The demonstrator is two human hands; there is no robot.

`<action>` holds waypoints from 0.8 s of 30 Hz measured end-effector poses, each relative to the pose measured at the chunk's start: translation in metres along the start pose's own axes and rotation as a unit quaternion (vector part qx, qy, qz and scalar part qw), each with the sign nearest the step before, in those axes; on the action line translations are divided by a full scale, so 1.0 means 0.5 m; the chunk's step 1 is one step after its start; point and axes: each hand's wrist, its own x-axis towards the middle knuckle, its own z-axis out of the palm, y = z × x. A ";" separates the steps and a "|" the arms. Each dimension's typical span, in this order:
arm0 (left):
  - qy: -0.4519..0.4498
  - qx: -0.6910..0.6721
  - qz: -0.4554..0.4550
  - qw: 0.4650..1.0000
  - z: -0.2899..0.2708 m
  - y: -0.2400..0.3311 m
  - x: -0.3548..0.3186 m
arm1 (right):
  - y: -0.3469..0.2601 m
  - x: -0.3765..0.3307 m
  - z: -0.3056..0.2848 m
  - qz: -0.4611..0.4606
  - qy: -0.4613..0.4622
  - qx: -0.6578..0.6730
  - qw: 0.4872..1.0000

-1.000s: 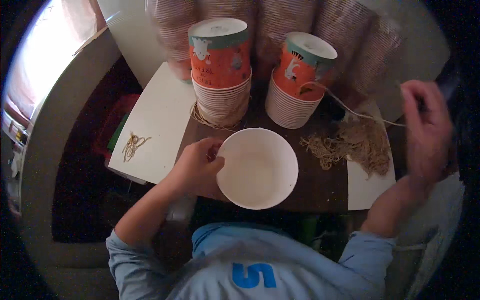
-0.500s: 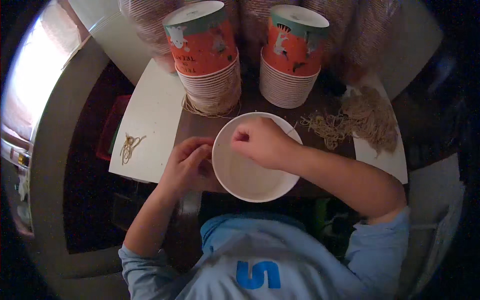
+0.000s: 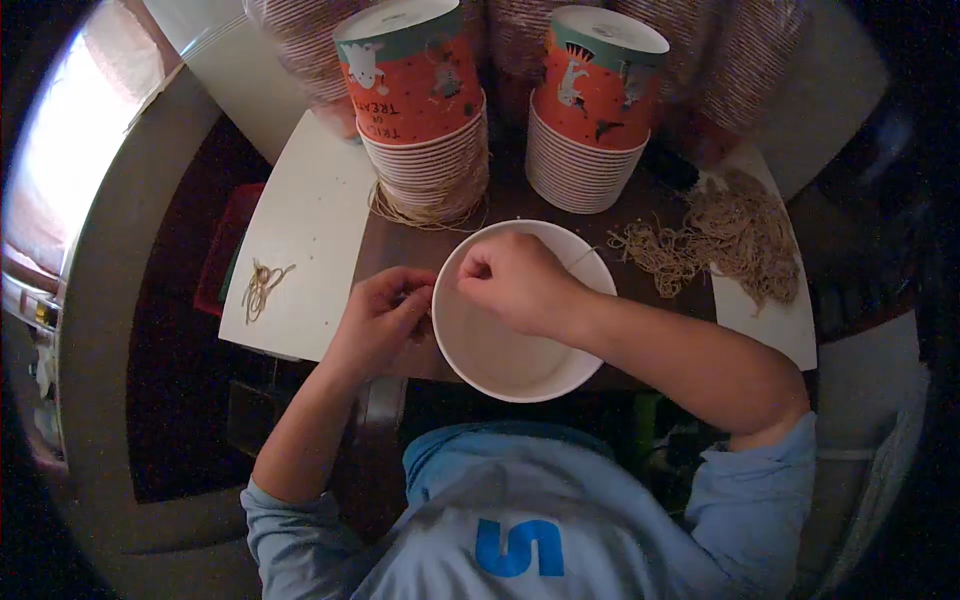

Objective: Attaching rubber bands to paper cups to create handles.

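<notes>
A white paper bucket [image 3: 520, 370] stands in front of me with its open mouth up. My right hand [image 3: 520, 285] reaches inside it from the right, fingers curled in a pinch near the left inner wall. Whatever those fingers hold is hidden. Outside the same wall, my left hand [image 3: 385, 312] has its thumb and fingers pressed together close to the rim. What lies between them is too small to make out. A short piece of thin tan cord [image 3: 583, 257] shows at the bucket's upper right rim.
Two upside-down stacks of orange and green paper buckets, the left stack [image 3: 410, 90] and the right stack [image 3: 595, 100], stand behind. Tangled tan cords [image 3: 740, 235] lie at right, a small cord bunch [image 3: 262, 290] at left. Wrapped cup stacks [image 3: 300, 50] line the back.
The bucket and both hands sit slightly further right in the view, as the view itself has shifted a little. Both hands keep nearly the same pinched pose at the bucket's left wall.
</notes>
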 end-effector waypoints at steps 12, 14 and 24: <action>-0.010 0.039 0.011 0.999 -0.001 0.008 0.008 | 0.013 0.013 0.005 -0.034 0.037 -0.030 0.998; -0.013 0.057 0.018 0.998 -0.002 0.011 0.009 | 0.015 0.017 0.008 -0.023 0.027 -0.009 0.999; -0.045 0.145 0.049 0.987 -0.007 0.021 0.029 | 0.014 0.023 0.012 -0.025 0.019 0.027 0.999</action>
